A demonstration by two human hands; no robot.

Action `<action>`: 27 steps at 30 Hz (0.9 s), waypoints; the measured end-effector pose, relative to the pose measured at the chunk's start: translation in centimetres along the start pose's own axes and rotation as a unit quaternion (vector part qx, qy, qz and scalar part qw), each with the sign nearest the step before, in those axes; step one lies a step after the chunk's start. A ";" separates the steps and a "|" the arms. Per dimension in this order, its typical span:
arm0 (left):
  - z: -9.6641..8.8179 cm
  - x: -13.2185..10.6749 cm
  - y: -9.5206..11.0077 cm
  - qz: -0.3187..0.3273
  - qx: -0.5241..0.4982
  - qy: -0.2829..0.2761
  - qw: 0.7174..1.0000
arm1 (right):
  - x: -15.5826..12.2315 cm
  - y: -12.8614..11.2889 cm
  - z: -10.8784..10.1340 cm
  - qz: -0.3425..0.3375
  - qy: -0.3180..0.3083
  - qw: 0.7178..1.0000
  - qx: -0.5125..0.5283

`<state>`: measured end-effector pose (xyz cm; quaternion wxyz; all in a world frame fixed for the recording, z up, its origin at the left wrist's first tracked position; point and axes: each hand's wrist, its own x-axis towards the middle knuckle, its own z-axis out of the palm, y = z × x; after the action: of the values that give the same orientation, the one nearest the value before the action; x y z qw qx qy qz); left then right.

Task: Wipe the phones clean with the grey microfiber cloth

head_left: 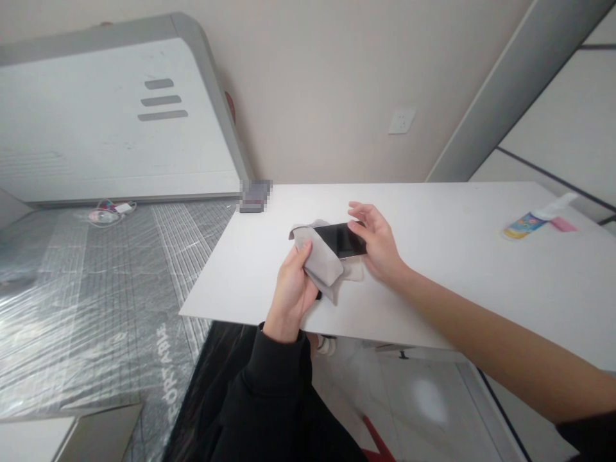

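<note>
Above the white table, a black-screened smartphone is held between my two hands. My left hand grips a light grey cloth folded over the phone's left end, with the thumb pressed on top of it. At the phone's right end, my right hand pinches the edge with its thumb on the screen side, other fingers partly stretched out. A pale flap shows below the phone; I cannot tell what it belongs to. Something small and black peeks out beneath my left palm.
On the white table a spray bottle lies at the right, by a pink piece. A blurred dark box sits at the back left corner. Left stands a plastic-wrapped mattress with a coiled cable.
</note>
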<state>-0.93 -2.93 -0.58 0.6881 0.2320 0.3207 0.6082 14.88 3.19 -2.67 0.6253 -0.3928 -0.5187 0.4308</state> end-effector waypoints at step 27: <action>-0.3 -0.3 2.4 0.077 -0.072 0.090 0.990 | -1.3 -1.3 0.0 -0.142 -0.316 0.903 -0.256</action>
<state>-2.84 -2.82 0.99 0.6225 0.1496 0.3178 0.6994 14.93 1.56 -1.81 0.3615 -0.3051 -0.8314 0.2916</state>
